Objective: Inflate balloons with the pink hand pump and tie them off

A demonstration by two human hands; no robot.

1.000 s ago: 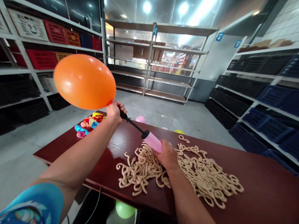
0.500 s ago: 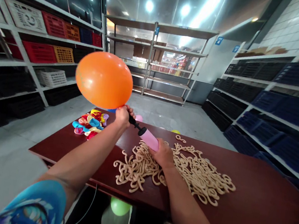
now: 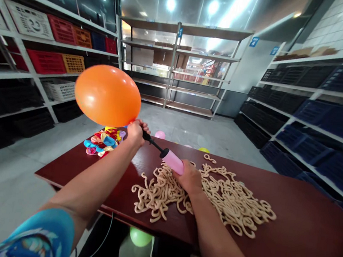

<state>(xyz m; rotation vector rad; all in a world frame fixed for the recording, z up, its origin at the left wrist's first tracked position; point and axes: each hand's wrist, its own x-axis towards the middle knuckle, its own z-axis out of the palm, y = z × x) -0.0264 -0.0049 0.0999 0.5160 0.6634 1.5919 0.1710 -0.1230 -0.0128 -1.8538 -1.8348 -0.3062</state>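
Observation:
An inflated orange balloon [image 3: 108,95] floats up left of centre, its neck pinched in my left hand [image 3: 135,132] against the black nozzle of a hand pump. My right hand [image 3: 188,177] is wrapped round the pump's pink barrel [image 3: 173,161], just above a heap of beige curly clips [image 3: 210,193] on the dark red table [image 3: 303,228]. The black rod between both hands is partly drawn out.
A pile of flat coloured balloons [image 3: 103,140] lies at the table's far left corner. Pink [image 3: 160,134] and yellow [image 3: 204,150] balloons sit on the floor behind the table, a green one [image 3: 140,237] beneath it. Shelving with crates lines both sides and the back.
The pump rod closed up half a second ago and has lengthened again. The balloon swung right, then back a little left and lower, as my view shifted.

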